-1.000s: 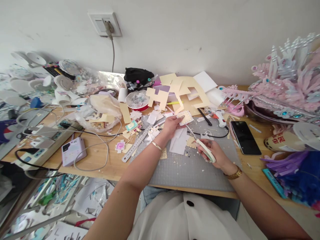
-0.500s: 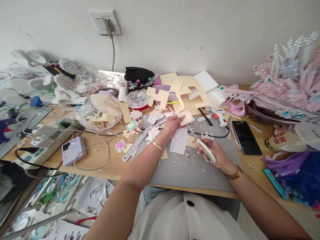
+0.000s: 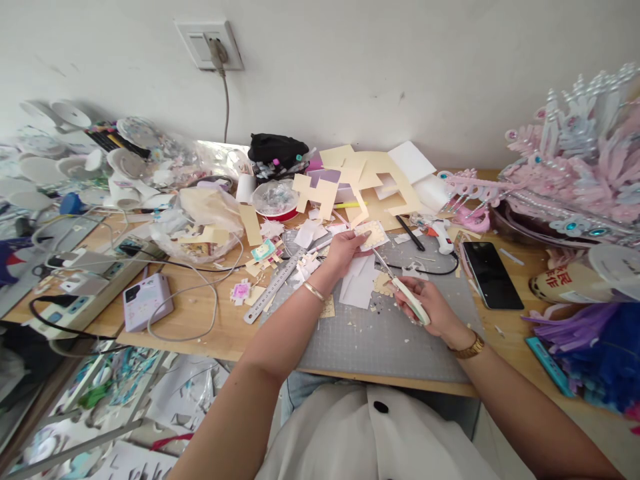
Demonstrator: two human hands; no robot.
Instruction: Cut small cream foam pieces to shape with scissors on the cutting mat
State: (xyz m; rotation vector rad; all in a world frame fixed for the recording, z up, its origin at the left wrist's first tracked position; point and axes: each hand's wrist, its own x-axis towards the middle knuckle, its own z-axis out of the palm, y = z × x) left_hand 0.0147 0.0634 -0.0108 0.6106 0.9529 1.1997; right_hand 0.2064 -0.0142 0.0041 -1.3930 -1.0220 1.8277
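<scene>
Between the thumb and fingers of my left hand point(image 3: 346, 250) is a small cream and white piece of paper point(image 3: 374, 235), held above the cutting mat point(image 3: 320, 353). My right hand point(image 3: 425, 308) is closed around the pale handles of a pair of scissors point(image 3: 414, 303). Their blades point up and left, with the tips at the lower edge of the paper piece. Beneath the hands lie white paper sheets point(image 3: 358, 287) and a cream scalloped paper scrap point(image 3: 383, 285). A metal ruler point(image 3: 273, 292) rests left of my left forearm.
Cut cream card point(image 3: 395, 210) is piled against the wall. A hot glue gun point(image 3: 443, 238), a black pen point(image 3: 411, 233) and a phone point(image 3: 493, 275) lie to the right. Leftward are a plastic bag point(image 3: 205, 220), a lilac device point(image 3: 147, 302) with its cable, and a power strip point(image 3: 95, 287).
My right hand and the scissors have shifted very slightly left, and the handles look a little closer together. My left hand and the paper piece stay in place.
</scene>
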